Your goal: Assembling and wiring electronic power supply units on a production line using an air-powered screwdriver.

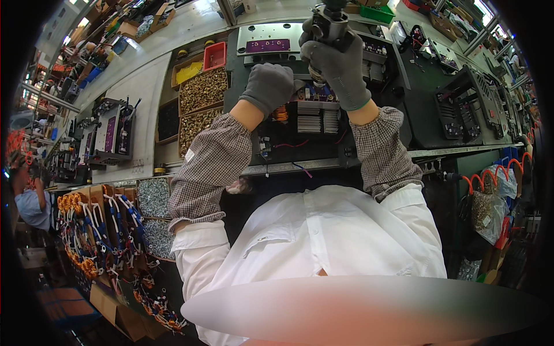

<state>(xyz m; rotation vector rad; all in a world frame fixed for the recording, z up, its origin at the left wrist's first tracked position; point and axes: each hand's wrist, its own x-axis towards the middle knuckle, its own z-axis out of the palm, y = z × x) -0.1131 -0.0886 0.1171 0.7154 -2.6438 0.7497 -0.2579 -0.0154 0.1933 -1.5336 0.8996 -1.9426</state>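
My right hand (340,69), in a grey glove, is wrapped round a black power screwdriver (330,26) held upright at the far side of the bench. Its lower end points down into an open electronic unit with silver finned heat sinks (317,122). Beside it on the left, my left hand (268,86), also gloved in grey, is closed over the unit's edge. Whatever its fingers hold, if anything, is hidden. An orange coil (280,113) and thin red wires (291,145) show just in front of the unit.
Left of the unit stand bins of brass-coloured fasteners (203,90) and a red tray (214,56). A metal plate with a purple board (268,45) lies behind. Another open chassis (109,135) stands far left, a black frame (461,106) right. Wire harnesses (104,230) hang at lower left.
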